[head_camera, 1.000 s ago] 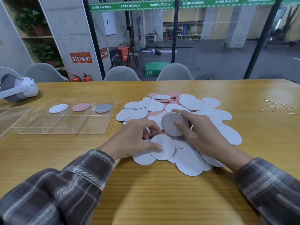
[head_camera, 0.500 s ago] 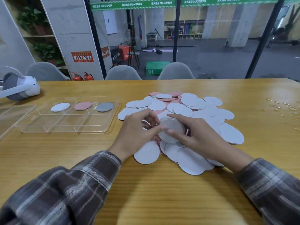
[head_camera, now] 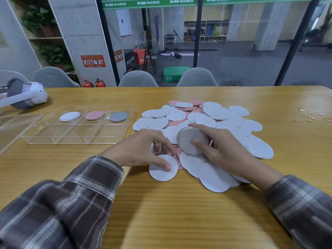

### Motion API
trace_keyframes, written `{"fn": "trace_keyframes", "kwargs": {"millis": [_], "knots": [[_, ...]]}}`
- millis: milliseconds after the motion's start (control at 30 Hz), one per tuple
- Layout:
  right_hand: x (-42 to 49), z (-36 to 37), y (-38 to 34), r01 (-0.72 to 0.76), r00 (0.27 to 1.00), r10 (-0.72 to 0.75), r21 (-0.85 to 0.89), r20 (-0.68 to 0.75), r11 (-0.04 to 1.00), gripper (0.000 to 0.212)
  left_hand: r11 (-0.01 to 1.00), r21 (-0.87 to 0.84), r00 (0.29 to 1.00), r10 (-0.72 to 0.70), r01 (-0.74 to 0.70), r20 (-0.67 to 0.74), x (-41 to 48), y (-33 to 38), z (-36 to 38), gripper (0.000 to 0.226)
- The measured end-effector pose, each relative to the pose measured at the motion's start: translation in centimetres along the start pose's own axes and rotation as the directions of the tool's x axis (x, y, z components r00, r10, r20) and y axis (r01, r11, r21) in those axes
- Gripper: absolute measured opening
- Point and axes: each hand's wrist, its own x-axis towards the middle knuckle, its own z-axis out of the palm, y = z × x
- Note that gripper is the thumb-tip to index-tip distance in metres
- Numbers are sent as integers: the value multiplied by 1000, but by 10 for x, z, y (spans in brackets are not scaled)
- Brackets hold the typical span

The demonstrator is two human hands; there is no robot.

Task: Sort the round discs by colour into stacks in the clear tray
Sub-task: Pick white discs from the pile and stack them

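The sorting had barely begun. In the clear tray (head_camera: 79, 139), on the left of the desk (head_camera: 161, 212), the back row held only 3 starters: 1 white disc (head_camera: 69, 116), 1 pink disc (head_camera: 94, 115) and 1 grey disc (head_camera: 118, 116), each in its own compartment. The front compartments looked bare. The tray's lid (head_camera: 16, 126) lay just beside it on the left.

Nearly everything was left to do. The pile of discs (head_camera: 224, 121) spread across the middle of the desk, well apart from the tray. It was mostly white on top, with pink showing underneath and at the far edge.

The right hand (head_camera: 226, 150) held a small stack (head_camera: 190, 141) of pale discs tilted up on edge above the pile. Its fingers were curled over the rim and its thumb was pressed to the face. Whether those discs were white or light grey was hard to tell.

The left hand (head_camera: 142, 148) was down at the near edge of the pile with its thumb pressed on a loose white disc (head_camera: 161, 172). Its fingers were bent into the discs behind it — I could not tell whether they had a grip on anything.

By my reading, the person was gathering 1 colour into a handful before carrying it over. That handful was not yet in the tray, and the pink and grey stacks would each need the same work.
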Motion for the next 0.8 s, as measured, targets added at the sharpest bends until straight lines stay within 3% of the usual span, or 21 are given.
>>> {"fn": "trace_keyframes", "kwargs": {"millis": [267,400,633,800], "knots": [[-1,1,2,0,1000,0,14,-7,1000,40,995,-101,1000,19,-20,-16,1,5,-1,20],[-1,1,1,-7,1000,7,39,-9,999,36,963,-257,988,51,-87,-145,4,5,2,18],[-4,-4,-4,-27,1000,23,185,21,982,29,866,-497,956,-100,-52,-274,8,13,22,14],[-3,-2,-3,-21,1000,19,111,19,994,39,875,-482,926,-148,-42,-349,12,18,33,20]]}}
